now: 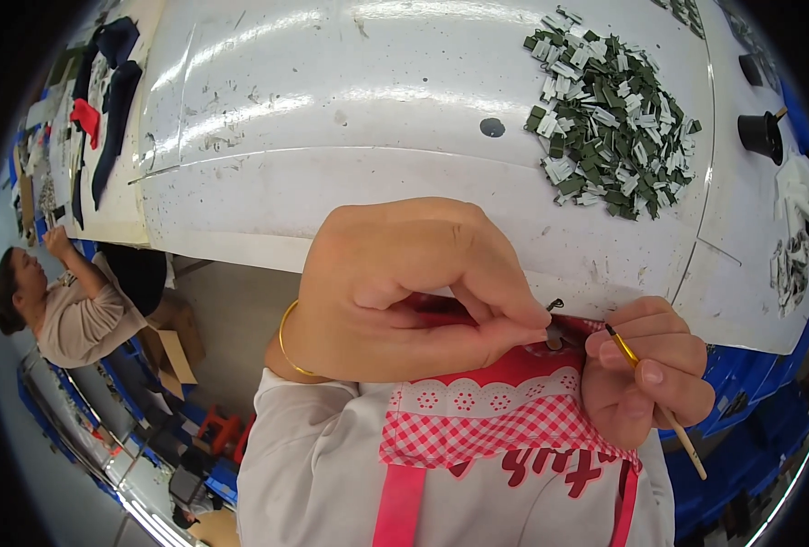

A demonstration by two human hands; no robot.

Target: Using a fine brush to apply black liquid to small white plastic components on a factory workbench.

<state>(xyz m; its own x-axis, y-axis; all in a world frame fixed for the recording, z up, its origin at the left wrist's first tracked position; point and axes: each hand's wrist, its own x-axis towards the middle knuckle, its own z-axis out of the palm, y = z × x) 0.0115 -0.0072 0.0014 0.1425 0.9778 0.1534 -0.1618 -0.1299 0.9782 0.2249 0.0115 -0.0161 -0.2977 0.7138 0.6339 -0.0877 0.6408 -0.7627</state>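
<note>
In front of my chest, my left hand is closed, its thumb and forefinger pinching a small dark piece. A thin looped end of that piece sticks up past the fingertips; the rest is hidden. Just to the right, my right hand holds a thin paintbrush with a pale wooden handle and a yellow ferrule. The brush's dark tip points up and left, close to the left fingertips but apart from them. On the table beyond lies a heap of small dark green and silvery-white pieces.
The white table bears dark smudges and a dark round spot. At its right stand a black cup and a crumpled white cloth. Another person works at the left, near an open cardboard box. Blue bins stand low right.
</note>
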